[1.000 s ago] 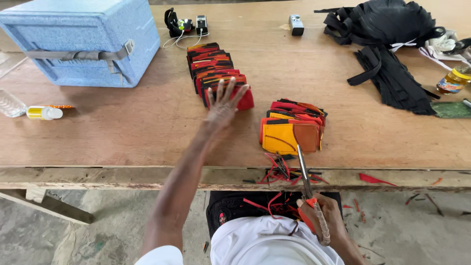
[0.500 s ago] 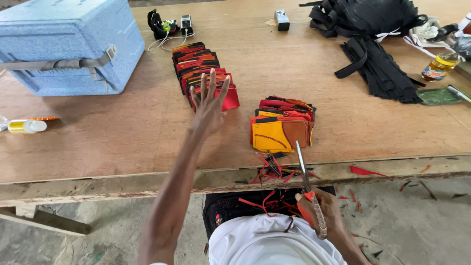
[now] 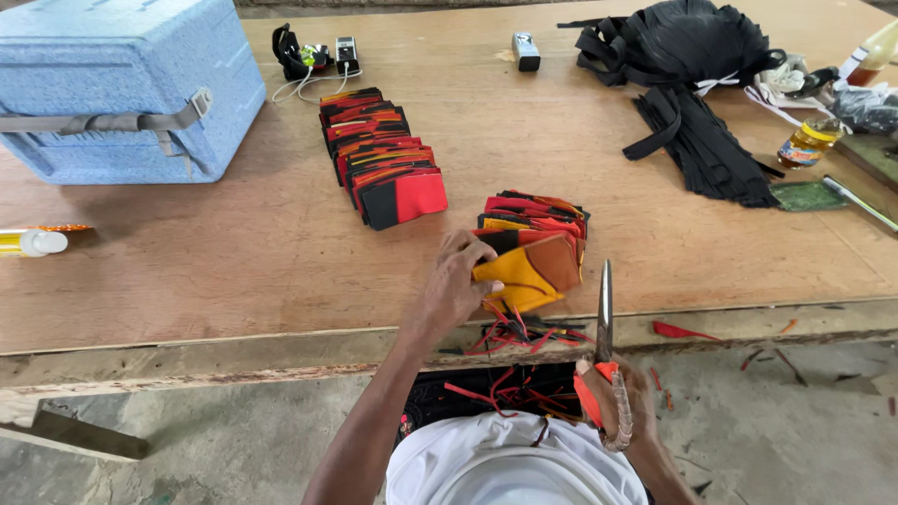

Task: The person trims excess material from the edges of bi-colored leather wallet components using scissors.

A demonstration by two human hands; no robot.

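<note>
My left hand (image 3: 456, 285) grips the front piece of a small stack of yellow, brown, red and black cloth pieces (image 3: 531, 243) near the table's front edge. My right hand (image 3: 617, 402) stays below the table edge, closed around the red handles of a pair of scissors (image 3: 603, 318) whose blades point up. A longer row of red and black cloth pieces (image 3: 379, 154) lies further back on the wooden table (image 3: 234, 262). Thin red and black trimmings (image 3: 510, 337) hang over the table's edge and onto my lap.
A blue foam box (image 3: 122, 84) with a grey strap stands at the back left. Black straps and cloth (image 3: 692, 84) are heaped at the back right beside a small bottle (image 3: 806, 142). Small devices with cables (image 3: 313, 58) lie at the back, a tube (image 3: 33, 243) at left.
My left hand has pulled back from the far red and black row and now grips the near stack. The scissors hand has barely moved.
</note>
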